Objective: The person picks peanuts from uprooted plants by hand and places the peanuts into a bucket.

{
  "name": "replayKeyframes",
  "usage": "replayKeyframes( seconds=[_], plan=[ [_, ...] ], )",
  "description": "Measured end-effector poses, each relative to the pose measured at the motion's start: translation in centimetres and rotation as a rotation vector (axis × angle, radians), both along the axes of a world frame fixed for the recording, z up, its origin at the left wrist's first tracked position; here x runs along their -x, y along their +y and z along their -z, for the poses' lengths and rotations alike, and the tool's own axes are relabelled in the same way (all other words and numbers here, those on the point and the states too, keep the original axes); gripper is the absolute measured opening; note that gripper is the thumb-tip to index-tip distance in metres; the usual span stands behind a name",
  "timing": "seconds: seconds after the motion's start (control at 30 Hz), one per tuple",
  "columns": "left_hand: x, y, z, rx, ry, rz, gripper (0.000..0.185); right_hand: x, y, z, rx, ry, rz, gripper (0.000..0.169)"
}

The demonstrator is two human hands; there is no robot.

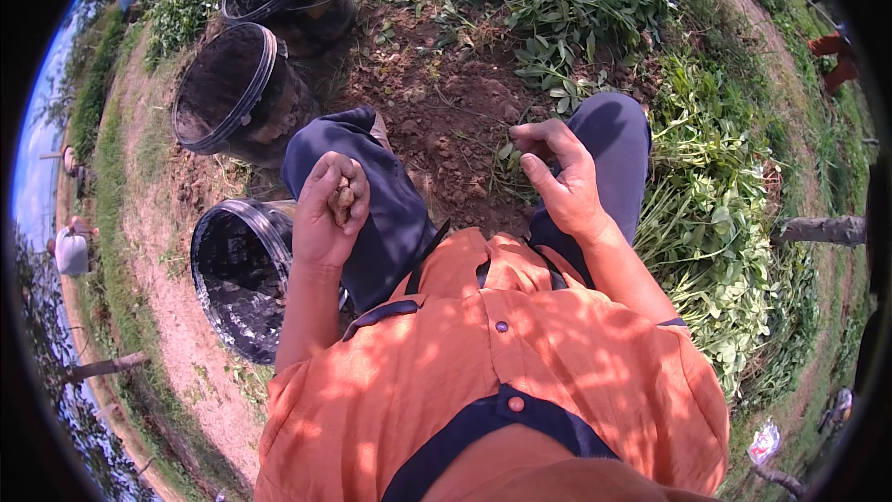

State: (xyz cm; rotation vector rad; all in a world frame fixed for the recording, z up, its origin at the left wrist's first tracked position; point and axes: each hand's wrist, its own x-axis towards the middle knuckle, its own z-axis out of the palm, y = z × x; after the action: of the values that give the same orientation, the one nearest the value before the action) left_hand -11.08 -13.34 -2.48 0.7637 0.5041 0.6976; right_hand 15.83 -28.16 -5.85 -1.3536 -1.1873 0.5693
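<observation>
My left hand (331, 206) is raised above my left thigh, palm up, with its fingers curled around a few soil-covered peanut pods (341, 202). Over my right knee, my right hand (561, 174) has its thumb and fingers apart and holds nothing that shows. Between my knees lies loose brown soil (453, 132) with a few stems and leaves. Uprooted leafy peanut plants (718, 244) are heaped beside my right leg, and another leafy pile (585, 0) lies ahead to the right.
A black plastic bucket (279, 244) stands beside my left forearm, tilted in view. Two more black buckets (261, 94) (320, 7) stand ahead on the left. A person (71, 247) is far off at the left, and part of another person (836, 56) shows at the right edge.
</observation>
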Motion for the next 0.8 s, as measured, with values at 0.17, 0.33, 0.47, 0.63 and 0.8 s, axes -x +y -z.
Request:
replayKeyframes(
  seconds=[0.17, 0.33, 0.47, 0.63, 0.8],
  plan=[
    [12.8, 1.2, -2.1, -0.168, 0.411, -0.562, 0.014, -0.6, -1.3, -0.5, 0.026, -0.055, -0.005, 0.026],
    [24.2, 1.5, 2.5, -0.258, 1.168, -0.606, 0.016, -0.6, -3.0, -0.6, -0.008, -0.102, 0.020, 0.025],
    [21.8, 0.8, 2.4, -1.019, 1.960, -0.267, 0.029, -1.6, -5.2, -1.2, -0.008, -0.135, 0.086, 0.025],
    [16.8, 6.3, -3.6, -1.321, 1.598, -0.430, 0.028, -4.6, -7.6, -4.5, -0.070, -0.154, 0.164, 0.025],
    [6.6, 12.7, -7.2, -1.376, 1.236, -0.321, 0.027, -10.7, -8.4, -9.0, -0.066, -0.161, 0.266, 0.028]
  ],
)
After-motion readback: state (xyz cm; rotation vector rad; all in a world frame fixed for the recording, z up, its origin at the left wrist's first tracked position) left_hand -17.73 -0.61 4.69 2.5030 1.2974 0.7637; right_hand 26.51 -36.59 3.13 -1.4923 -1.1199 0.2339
